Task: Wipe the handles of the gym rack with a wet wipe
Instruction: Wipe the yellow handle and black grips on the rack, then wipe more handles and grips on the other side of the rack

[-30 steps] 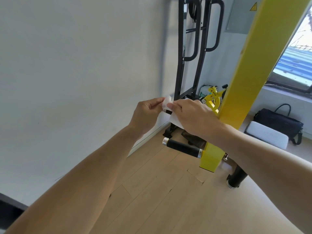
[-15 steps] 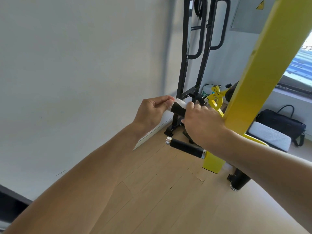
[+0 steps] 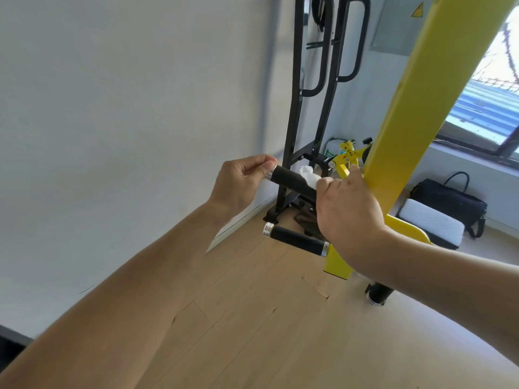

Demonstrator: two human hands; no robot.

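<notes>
Two black foam handles with silver end caps stick out leftwards from the yellow rack post (image 3: pixel 415 108). My left hand (image 3: pixel 241 183) pinches the silver tip of the upper handle (image 3: pixel 289 179). My right hand (image 3: pixel 346 209) grips the same handle near the post, wrapped around a white wet wipe (image 3: pixel 307 174) that bunches out above my fingers. The lower handle (image 3: pixel 296 238) is bare and untouched, just below my right hand.
A black upright frame (image 3: pixel 306 102) with looped bars stands in the corner by the white wall. A black bag (image 3: pixel 449 200) and a white pad (image 3: pixel 429 223) lie on the wooden floor under the window. A black foot (image 3: pixel 377 294) of the rack sits behind my right forearm.
My right hand has slid the wipe along the upper handle towards the yellow post, baring most of the black grip. My left hand stays at the handle's tip.
</notes>
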